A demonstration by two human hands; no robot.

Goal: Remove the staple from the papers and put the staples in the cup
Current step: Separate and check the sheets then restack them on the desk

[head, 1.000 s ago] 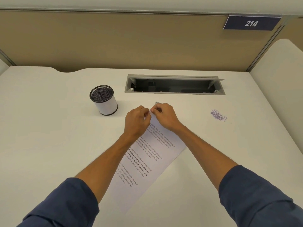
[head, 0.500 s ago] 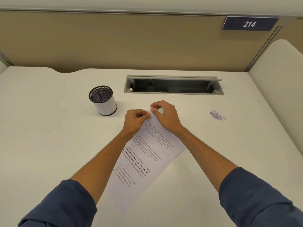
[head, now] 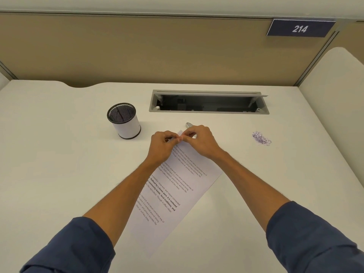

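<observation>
1. The staple itself cannot be seen; it is judged hidden at the papers' [head: 177, 186] far corner, mid-desk [head: 59, 174].
2. That corner is pinched by both hands, left hand [head: 162, 145] and right hand [head: 199, 140], fingertips together.
3. The papers' long axis runs from near edge toward the cup [head: 124, 121]; the cup lies far-left, nearer the left hand.

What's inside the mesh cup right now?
The cup stands upright left of the hands. Through its open top only dark mesh wall and a few thin dark lines show; whether those are staples is unclear. The bottom is too dark to make out.
</observation>
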